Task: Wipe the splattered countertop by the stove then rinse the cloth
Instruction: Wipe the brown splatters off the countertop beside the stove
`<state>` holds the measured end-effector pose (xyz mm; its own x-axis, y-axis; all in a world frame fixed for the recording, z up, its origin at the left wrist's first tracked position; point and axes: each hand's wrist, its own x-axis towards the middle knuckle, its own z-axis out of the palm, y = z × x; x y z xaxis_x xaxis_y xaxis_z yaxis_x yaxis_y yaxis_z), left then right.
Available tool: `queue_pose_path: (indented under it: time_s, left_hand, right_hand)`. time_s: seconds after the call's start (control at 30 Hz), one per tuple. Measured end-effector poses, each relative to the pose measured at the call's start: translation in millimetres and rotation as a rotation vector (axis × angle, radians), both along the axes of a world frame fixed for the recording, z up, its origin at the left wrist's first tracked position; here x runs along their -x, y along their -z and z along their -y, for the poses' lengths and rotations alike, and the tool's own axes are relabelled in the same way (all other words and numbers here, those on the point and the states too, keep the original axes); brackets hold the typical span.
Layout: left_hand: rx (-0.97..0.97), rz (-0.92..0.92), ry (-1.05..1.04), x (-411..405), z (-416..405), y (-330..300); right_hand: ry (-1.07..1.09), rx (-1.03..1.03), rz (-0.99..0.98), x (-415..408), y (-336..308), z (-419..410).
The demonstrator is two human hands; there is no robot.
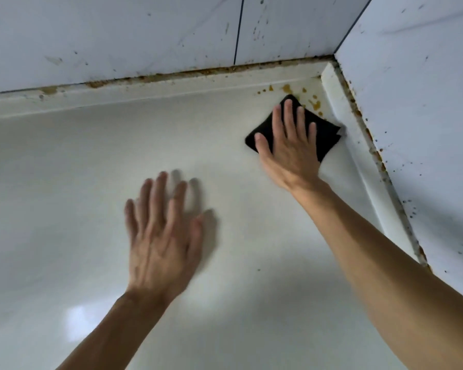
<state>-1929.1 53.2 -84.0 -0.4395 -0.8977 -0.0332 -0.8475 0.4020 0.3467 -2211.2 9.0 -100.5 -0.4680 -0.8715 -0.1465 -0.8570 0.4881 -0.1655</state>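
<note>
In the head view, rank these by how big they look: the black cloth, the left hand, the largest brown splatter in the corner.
1. Left hand, though it is nearer the camera, so partly perspective.
2. Black cloth, partly covered by the right hand.
3. Brown splatter, smallest.

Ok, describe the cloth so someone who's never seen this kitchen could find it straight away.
Start at the far right corner of the white countertop, where the two tiled walls meet. Just short of that corner, the right hand presses flat on a folded cloth. It is the only black thing there, beside the orange-brown splatters.
</note>
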Motion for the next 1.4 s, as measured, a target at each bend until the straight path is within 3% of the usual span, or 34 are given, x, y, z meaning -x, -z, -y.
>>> queue_pose_path:
  time_s: [0.17,0.33,0.53,0.73,0.83,1.03,1.1,1.2,1.27,1.4]
  left_hand:
    - [0.036,0.095,0.211,67.5,2.7,7.9]
    - [0.052,0.13,0.207,69.2,3.1,18.4]
    - [0.036,0.09,0.199,71.0,3.1,15.1]
    - [0.045,0.071,0.187,69.5,2.1,16.9]
    - [0.058,0.063,0.189,68.4,1.9,21.1]
    - [0.063,0.062,0.188,68.8,2.1,24.9]
    - [0.075,0.055,0.185,68.7,2.0,25.5]
    - [0.086,0.044,0.179,67.0,1.7,26.8]
    - [0.086,0.042,0.176,66.6,2.0,28.6]
    - [0.097,0.018,0.174,67.1,2.2,31.4]
  right_hand:
    - [-0.241,0.035,0.01,-7.8,-3.9,-12.4]
    - [0.019,0.045,-0.033,30.9,-0.5,-51.0]
    - [0.084,0.067,0.06,59.1,-4.5,30.5]
    - [-0.2,0.027,0.016,49.2,-1.5,-17.1]
    - [-0.068,0.026,-0.01,60.4,1.5,-26.5]
    - [0.146,0.062,0.023,36.0,1.1,38.4]
    - [0.04,0.063,0.011,13.4,-0.1,40.3]
    - [-0.358,0.079,0.014,2.5,0.2,18.2]
    - [-0.442,0.059,0.008,23.2,-0.8,8.2]
    - [-0.082,0.03,-0.019,52.7,-1.5,11.2]
